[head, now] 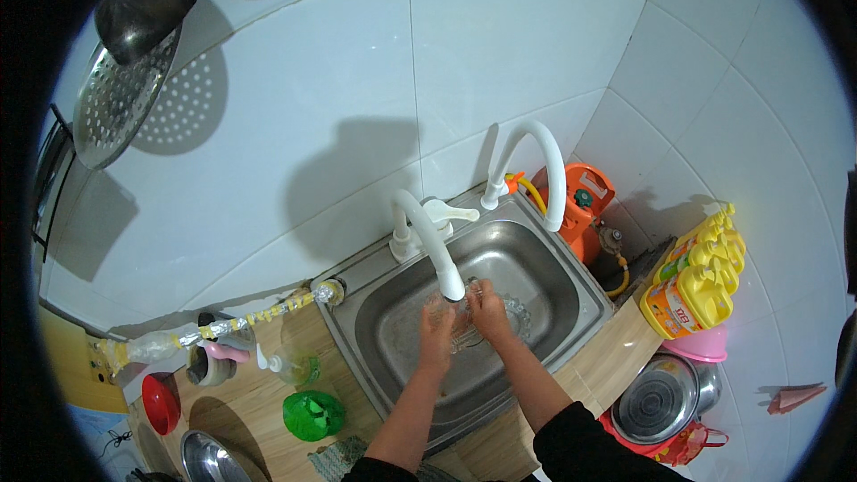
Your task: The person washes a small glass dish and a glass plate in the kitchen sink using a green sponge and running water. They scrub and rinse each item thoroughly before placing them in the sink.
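Both hands are over a stainless steel sink (402, 361), beneath the spout of a white faucet (435, 254). My left hand (436, 328) and my right hand (487, 311) grip a clear glass dish (462, 331) from its two sides, partly hidden by the fingers and the spout. Another clear piece with a beaded rim (519, 314) shows in the basin just beyond my right hand; whether it is separate from the held dish is hard to tell. A white faucet lever (455, 213) stands behind the spout.
A second white faucet (552, 181) arches over the sink's right corner, near an orange gas cylinder (582, 234). Yellow detergent bottles (689, 301) and a steel pot lid (656, 398) are at right. On the left counter are a pump bottle (294, 368), green item (313, 415) and red bowl (161, 405).
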`<action>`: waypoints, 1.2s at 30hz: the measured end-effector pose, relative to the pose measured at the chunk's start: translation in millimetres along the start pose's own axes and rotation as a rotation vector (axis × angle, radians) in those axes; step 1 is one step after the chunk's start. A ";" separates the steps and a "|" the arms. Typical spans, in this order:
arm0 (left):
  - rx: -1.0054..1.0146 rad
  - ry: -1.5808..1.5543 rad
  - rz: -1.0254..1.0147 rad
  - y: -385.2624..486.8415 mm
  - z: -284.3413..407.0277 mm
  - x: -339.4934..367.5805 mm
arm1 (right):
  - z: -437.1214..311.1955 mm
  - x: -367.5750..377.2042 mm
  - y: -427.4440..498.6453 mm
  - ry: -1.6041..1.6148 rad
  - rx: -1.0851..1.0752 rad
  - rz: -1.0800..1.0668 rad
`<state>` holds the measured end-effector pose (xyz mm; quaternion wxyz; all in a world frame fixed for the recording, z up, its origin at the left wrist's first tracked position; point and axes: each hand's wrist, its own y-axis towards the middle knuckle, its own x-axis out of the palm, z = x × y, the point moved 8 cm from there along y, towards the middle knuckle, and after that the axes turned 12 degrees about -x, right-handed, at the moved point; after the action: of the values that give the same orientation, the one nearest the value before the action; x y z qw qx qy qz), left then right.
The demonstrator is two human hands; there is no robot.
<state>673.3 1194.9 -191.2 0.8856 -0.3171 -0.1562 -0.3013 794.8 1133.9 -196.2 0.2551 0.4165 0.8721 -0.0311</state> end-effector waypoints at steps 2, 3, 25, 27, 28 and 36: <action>-0.098 0.054 0.030 8.5 -13.4 -16.2 | -1.0 -0.4 1.2 0.085 -0.001 -0.045; -0.102 0.153 0.018 14.8 -18.2 -21.8 | 0.0 2.8 1.2 0.158 0.036 -0.120; -0.050 0.042 0.190 22.1 -14.8 -52.3 | -106.5 14.6 -1.8 -0.374 -0.256 -0.253; -0.120 -0.161 0.122 22.3 -27.5 -46.2 | -106.1 6.3 -0.3 -0.262 -0.248 -0.066; -0.146 -0.246 0.092 13.2 -23.3 -35.1 | -102.8 0.8 0.0 -0.205 -0.243 0.030; 0.172 0.605 0.207 -16.4 44.0 -13.1 | -1.1 23.9 -17.7 0.809 0.344 0.214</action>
<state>649.0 1219.3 -156.6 0.9412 -0.1515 0.1223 -0.2763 768.7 1139.6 -209.3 -0.1774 0.5193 0.8358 0.0160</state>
